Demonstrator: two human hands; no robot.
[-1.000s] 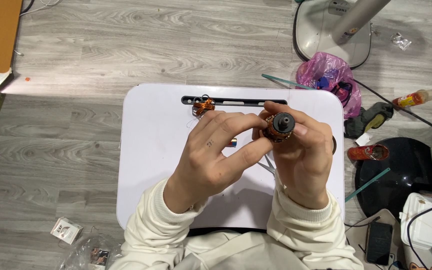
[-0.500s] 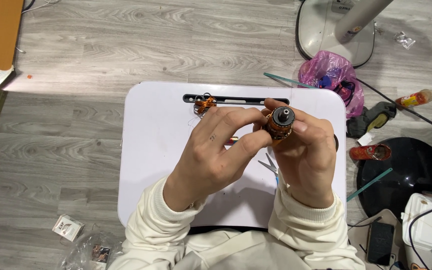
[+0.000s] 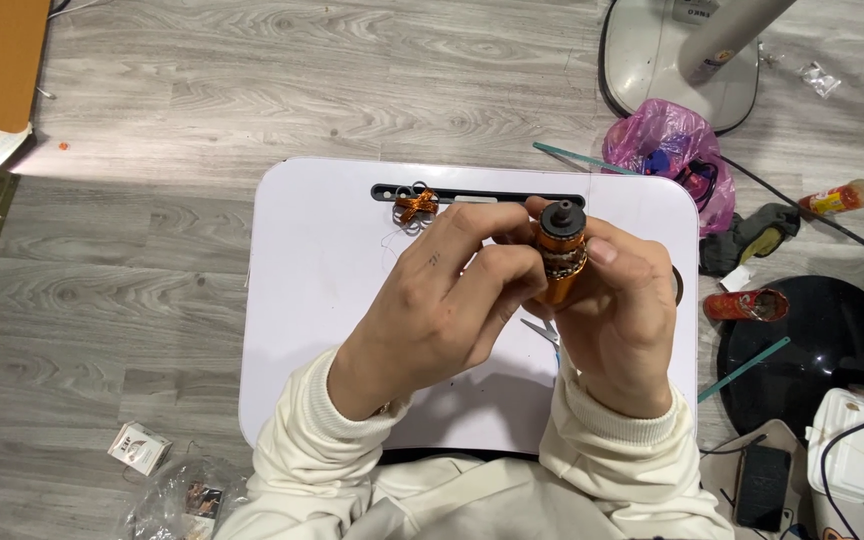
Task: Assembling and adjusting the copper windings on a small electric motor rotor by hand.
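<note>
Both my hands meet over a white lap tray (image 3: 322, 300). My right hand (image 3: 622, 320) grips an orange cylindrical part with a dark cap (image 3: 560, 245), held upright. My left hand (image 3: 442, 300) reaches across and pinches the same part from the left side. A small bundle of copper wire with metal rings (image 3: 414, 206) lies at the tray's far edge, beside a dark slot (image 3: 492, 195). Scissors (image 3: 542, 330) lie partly hidden under my hands.
Pink plastic bag (image 3: 667, 150) and a fan base (image 3: 677, 60) sit on the floor at the back right. A red can (image 3: 747, 304), a bottle (image 3: 847, 197), a black round base (image 3: 812, 350) and a phone (image 3: 762, 485) lie at the right. Small packets (image 3: 140, 447) sit at the front left.
The orange part has been tipped more upright between my fingers, so its side now shows. Both hands stay over the tray's middle.
</note>
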